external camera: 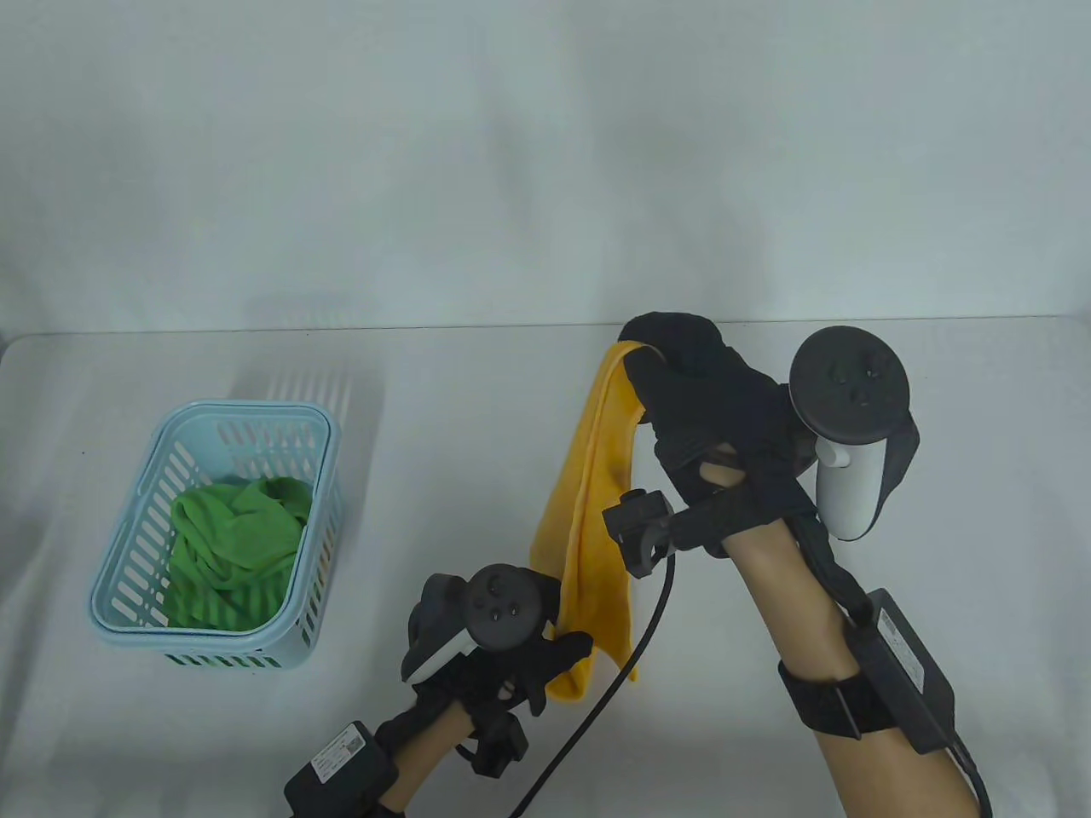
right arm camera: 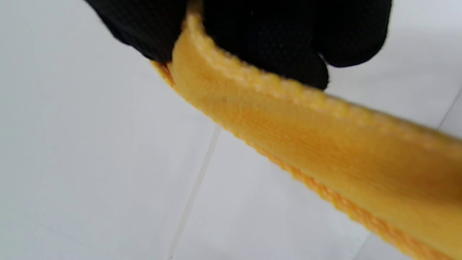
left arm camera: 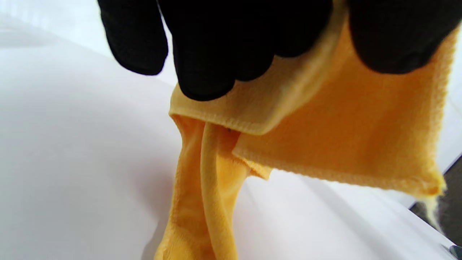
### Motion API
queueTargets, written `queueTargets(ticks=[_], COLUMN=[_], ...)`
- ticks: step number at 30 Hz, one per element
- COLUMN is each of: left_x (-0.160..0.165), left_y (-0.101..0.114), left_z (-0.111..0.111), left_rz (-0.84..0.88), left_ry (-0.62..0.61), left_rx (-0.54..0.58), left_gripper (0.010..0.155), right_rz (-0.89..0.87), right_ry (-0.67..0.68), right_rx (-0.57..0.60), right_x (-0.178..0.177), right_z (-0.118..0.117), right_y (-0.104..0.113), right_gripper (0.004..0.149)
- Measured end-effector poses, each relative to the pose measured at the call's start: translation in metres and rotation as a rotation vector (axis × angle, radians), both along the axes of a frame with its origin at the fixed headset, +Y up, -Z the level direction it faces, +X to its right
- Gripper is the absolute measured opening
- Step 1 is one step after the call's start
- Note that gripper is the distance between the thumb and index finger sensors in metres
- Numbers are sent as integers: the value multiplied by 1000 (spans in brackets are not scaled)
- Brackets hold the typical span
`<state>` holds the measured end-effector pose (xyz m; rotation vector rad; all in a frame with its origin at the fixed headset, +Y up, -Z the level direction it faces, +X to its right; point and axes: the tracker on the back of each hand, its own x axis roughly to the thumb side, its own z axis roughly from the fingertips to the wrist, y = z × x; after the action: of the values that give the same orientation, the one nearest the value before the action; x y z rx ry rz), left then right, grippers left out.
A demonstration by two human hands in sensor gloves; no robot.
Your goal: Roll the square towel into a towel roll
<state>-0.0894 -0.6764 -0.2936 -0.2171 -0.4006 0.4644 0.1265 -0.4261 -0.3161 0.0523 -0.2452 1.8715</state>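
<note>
The towel (external camera: 588, 511) hangs bunched and folded between the two hands rather than spread flat, and that is the main risk: if it goes down on the table (external camera: 477, 409) in this state the layers will likely stay doubled and twisted, so any roll started from it would come out lumpy or lopsided. A second risk is the grip itself. The right hand (external camera: 707, 400) pinches only one end of the cloth, its fingers curled tight on the hemmed edge, as the right wrist view shows (right arm camera: 288, 122); a pull from the other end could slip that narrow hold. The left hand (external camera: 520, 660) holds the other end, fingers and thumb closed on a corner where two layers overlap (left arm camera: 306, 119), with a loose twisted strand drooping below; it may be gripping more than one layer, which would keep the towel from opening. The towel runs from the right hand, raised and farther back, down to the left hand near the table's front edge, off the surface for most of its length. A basket (external camera: 128, 596) with a green cloth (external camera: 234, 545) sits well apart to the left.
</note>
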Motion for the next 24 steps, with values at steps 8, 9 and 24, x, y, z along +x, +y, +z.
queueTargets(ticks=[8, 9, 24], left_x=[-17, -24, -110], left_y=[3, 7, 51], left_z=[-12, -15, -29], left_rz=[74, 97, 467], left_ry=[68, 99, 410], left_rx=[-34, -20, 77], left_gripper=[44, 44, 43], right_rz=[34, 44, 295], right_ry=[-99, -117, -371], right_rx=[3, 4, -70], right_x=[35, 42, 143], right_z=[-1, -1, 2], right_y=[1, 0, -44], right_gripper=[41, 40, 39])
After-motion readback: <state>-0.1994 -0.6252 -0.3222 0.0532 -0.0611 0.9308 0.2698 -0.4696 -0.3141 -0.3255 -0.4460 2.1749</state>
